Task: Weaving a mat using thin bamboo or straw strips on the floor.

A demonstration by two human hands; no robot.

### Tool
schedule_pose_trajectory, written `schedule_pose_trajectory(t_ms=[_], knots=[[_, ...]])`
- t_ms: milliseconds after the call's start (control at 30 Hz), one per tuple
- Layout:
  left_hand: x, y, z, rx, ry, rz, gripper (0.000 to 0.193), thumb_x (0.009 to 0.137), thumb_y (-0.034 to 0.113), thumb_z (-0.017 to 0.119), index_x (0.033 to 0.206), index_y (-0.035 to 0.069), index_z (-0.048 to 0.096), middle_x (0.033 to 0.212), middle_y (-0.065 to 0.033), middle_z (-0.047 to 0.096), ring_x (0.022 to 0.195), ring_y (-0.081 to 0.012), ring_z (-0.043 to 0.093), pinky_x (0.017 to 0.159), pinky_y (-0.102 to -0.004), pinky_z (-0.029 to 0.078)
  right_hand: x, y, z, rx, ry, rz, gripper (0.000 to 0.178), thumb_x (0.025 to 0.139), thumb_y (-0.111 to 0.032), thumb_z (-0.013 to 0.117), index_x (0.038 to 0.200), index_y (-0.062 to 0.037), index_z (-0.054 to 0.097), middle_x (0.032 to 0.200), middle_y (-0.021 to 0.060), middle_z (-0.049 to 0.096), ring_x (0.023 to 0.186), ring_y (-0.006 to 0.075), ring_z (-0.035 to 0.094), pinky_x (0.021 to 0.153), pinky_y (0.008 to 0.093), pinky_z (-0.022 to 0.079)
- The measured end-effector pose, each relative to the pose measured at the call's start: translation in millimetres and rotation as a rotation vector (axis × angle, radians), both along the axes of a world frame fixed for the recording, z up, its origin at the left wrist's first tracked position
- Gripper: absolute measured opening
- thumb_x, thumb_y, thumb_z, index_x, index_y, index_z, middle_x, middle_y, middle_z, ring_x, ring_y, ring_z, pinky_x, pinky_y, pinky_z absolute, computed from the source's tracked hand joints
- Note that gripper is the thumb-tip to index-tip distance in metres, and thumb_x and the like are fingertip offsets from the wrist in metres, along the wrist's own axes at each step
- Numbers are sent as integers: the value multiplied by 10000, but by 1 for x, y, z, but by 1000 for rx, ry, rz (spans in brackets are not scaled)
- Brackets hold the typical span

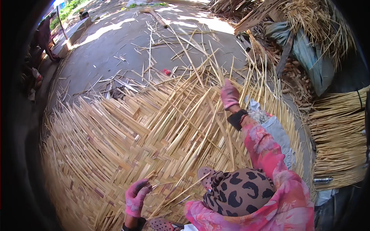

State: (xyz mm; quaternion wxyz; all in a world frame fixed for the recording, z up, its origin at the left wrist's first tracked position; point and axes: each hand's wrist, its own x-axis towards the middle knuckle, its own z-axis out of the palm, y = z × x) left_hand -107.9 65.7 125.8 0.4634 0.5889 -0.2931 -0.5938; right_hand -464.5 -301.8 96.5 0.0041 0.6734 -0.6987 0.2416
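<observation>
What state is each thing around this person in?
Woven mat: partly woven, ends loose
Right hand: gloved, at some strips, grip unclear
Left hand: gloved, fingers curled, grip unclear
Stalk bundle: lying, tied with a dark band
Teal sheet: creased, bunched
Silver cylinder: on its side

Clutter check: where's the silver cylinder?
Head view, lower right: the silver cylinder lies by the lower end of the stacked stalks, right of the person's pink sleeve.

This looks like an open-air weaving yard: a partly woven mat (111,134) spreads over grey ground (104,50), loose strips (150,54) litter the far side, thin stalks (339,138) lie stacked right, and greenery (71,7) grows far left.
</observation>
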Motion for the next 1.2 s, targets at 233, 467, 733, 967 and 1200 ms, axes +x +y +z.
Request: schedule_pose_trajectory(t_ms=[233,467,733,967,1200], knots=[[20,52,-26,174,-64,33,300,839,88,602,1114,-28,581,952,-97,654,879,-151,623,781,-263,498,28,61,-80,665,416,265,302,738,-309,600,758,-10,635,768,205,622,752,367,609,691,429,485],[15,42,-39,60,-129,-89,290,858,94,598,1133,0,580,989,-56,645,910,-110,591,813,-244,478,-83,5,-57,502,-1082,20,125,839,-198,606,861,-76,594,618,16,562,446,113,505,392,244,418],[22,46,-26,-57,-165,-48,369,830,155,650,1170,42,559,993,-72,643,904,-126,599,816,-269,488,100,109,121,78,-1075,615,208,902,-142,554,1067,-27,608,771,-7,596,568,23,465,471,174,355],[16,3,26,-236,360,264,316,870,186,611,1125,3,572,980,-85,631,874,-155,621,780,-284,522,198,242,74,1320,-737,1038,229,846,-96,618,1047,14,611,767,29,618,693,84,574,614,230,477],[87,53,24,-448,15,889,191,889,134,576,1026,7,618,894,-79,647,789,-164,643,682,-306,560,185,250,57,1904,-670,999,592,791,-109,667,1319,-15,417,925,74,601,858,136,578,815,267,465]])
